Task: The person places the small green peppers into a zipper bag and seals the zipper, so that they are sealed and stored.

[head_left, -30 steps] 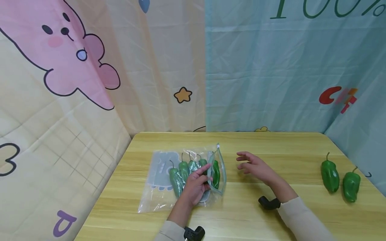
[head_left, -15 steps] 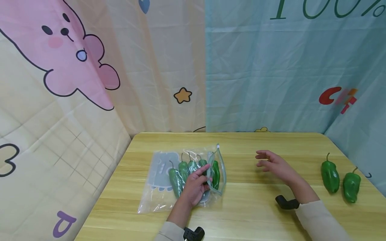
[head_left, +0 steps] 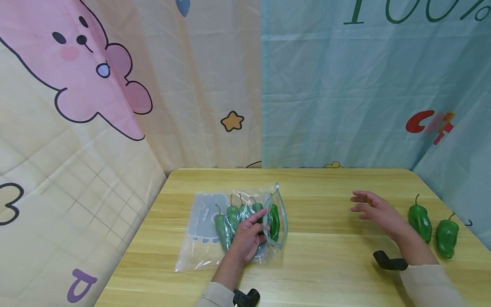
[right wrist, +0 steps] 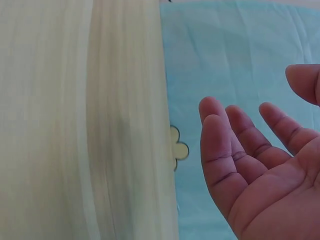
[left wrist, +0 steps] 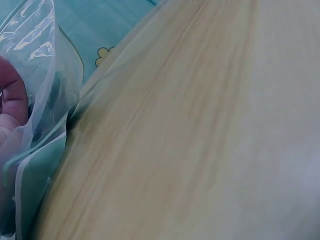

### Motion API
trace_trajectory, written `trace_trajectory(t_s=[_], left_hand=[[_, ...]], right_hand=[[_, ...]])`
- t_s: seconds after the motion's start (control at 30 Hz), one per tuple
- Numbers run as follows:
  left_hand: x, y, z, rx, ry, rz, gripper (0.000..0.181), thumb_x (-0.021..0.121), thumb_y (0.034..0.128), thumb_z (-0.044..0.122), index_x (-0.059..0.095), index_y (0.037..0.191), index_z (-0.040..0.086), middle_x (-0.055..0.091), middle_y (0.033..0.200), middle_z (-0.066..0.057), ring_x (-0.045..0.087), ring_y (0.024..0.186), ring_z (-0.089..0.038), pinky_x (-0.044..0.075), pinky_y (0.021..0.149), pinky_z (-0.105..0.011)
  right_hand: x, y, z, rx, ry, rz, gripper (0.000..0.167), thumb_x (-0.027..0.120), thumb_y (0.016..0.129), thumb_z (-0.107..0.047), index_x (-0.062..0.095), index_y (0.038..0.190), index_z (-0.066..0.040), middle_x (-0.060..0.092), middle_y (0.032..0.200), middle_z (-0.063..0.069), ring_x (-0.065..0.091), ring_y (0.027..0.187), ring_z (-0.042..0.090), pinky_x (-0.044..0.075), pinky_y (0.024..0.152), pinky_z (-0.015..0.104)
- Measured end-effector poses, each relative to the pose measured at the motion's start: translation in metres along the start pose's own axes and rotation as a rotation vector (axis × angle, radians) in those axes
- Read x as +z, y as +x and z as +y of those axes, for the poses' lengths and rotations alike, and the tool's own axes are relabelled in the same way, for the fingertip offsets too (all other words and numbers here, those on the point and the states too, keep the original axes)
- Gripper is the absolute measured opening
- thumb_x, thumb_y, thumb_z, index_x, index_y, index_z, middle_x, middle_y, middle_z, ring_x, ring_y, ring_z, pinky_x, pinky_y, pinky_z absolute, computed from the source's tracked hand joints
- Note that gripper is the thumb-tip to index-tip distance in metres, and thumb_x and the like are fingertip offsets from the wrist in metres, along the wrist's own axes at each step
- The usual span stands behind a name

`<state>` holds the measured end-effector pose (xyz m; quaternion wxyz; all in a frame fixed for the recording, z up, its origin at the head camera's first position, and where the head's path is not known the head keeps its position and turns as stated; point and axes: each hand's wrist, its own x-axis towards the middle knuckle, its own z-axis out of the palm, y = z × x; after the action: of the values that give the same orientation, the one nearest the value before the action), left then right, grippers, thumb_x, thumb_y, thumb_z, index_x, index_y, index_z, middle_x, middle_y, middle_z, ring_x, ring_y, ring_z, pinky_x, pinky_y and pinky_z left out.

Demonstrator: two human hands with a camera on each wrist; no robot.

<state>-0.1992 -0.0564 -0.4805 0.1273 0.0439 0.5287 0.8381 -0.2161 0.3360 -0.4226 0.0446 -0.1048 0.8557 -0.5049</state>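
A clear zip bag (head_left: 205,253) lies on the table with several green peppers (head_left: 223,230) inside. One more green pepper (head_left: 274,224) shows just within its gaping mouth on the right. My left hand (head_left: 247,238) holds the bag near that mouth, index finger stretched along the rim and other fingers bent; plastic partly covers a curled finger (left wrist: 12,95) in the left wrist view. Above the table's right half, my right hand (head_left: 379,211) has loosely bent fingers and holds nothing. Two green peppers lie to its right, a nearer one (head_left: 447,236) and a farther one (head_left: 420,219).
The light wooden table (head_left: 322,273) reaches back to a printed curtain (head_left: 337,94). Each wrist wears a black camera, the right one (head_left: 389,261) jutting out low over the tabletop. A pale patterned cloth (head_left: 76,192) hangs along the left side.
My right hand has moved steadily rightward, from beside the bag's mouth to near the two loose peppers. The left hand and the bag have stayed put.
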Motion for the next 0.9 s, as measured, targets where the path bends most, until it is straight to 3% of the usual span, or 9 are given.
trace_trajectory(t_s=[0.1,0.2,0.33,0.63,0.73,0.9], left_hand=[[0.0,0.0,0.0,-0.006,-0.002,0.001,0.054,0.05,0.0892,-0.006,0.051,0.143,0.002,0.05,0.137,-0.015,0.06,0.084,-0.013,0.052,0.065,-0.023],[0.0,0.0,0.0,-0.011,-0.008,-0.001,0.054,0.05,0.0891,-0.005,0.051,0.143,0.002,0.05,0.137,-0.015,0.059,0.085,-0.013,0.052,0.066,-0.024],[0.0,0.0,0.0,-0.01,-0.008,-0.006,0.054,0.051,0.0889,-0.005,0.051,0.143,0.002,0.05,0.136,-0.014,0.059,0.085,-0.013,0.053,0.066,-0.025],[0.0,-0.001,0.001,0.002,-0.003,-0.006,0.054,0.051,0.0894,-0.005,0.05,0.143,0.002,0.05,0.137,-0.015,0.059,0.086,-0.013,0.052,0.066,-0.024],[0.0,-0.001,0.0,-0.002,-0.004,-0.004,0.054,0.05,0.0895,-0.006,0.05,0.143,0.002,0.049,0.139,-0.016,0.059,0.086,-0.013,0.052,0.066,-0.024],[0.0,-0.001,0.0,-0.001,-0.006,-0.007,0.054,0.05,0.09,-0.006,0.049,0.143,0.001,0.048,0.14,-0.017,0.059,0.086,-0.013,0.052,0.066,-0.023]], right_hand=[[-0.012,-0.008,0.003,-0.012,-0.016,0.024,0.06,0.047,0.105,-0.029,0.028,0.148,0.008,0.042,0.141,0.027,0.059,0.1,-0.004,0.053,0.081,0.023],[-0.024,-0.016,0.008,-0.026,-0.031,0.061,0.057,0.048,0.105,-0.027,0.029,0.146,0.009,0.051,0.131,0.004,0.059,0.098,-0.005,0.053,0.079,0.021],[-0.04,-0.025,0.017,-0.05,-0.032,0.095,0.049,0.047,0.105,-0.022,0.034,0.144,0.003,0.049,0.118,-0.026,0.06,0.098,-0.005,0.053,0.076,0.019],[-0.069,-0.041,0.034,-0.053,-0.009,0.13,0.032,0.048,0.105,-0.017,0.041,0.132,-0.033,0.05,0.115,-0.032,0.06,0.096,-0.007,0.051,0.073,0.015],[-0.077,-0.045,0.041,-0.049,-0.021,0.147,0.033,0.048,0.105,-0.016,0.041,0.134,-0.03,0.049,0.114,-0.034,0.059,0.094,-0.01,0.052,0.072,0.016],[-0.087,-0.052,0.053,-0.012,-0.127,0.204,0.049,0.049,0.105,-0.021,0.031,0.148,-0.005,0.042,0.113,-0.035,0.053,0.092,-0.016,0.051,0.069,0.015]])
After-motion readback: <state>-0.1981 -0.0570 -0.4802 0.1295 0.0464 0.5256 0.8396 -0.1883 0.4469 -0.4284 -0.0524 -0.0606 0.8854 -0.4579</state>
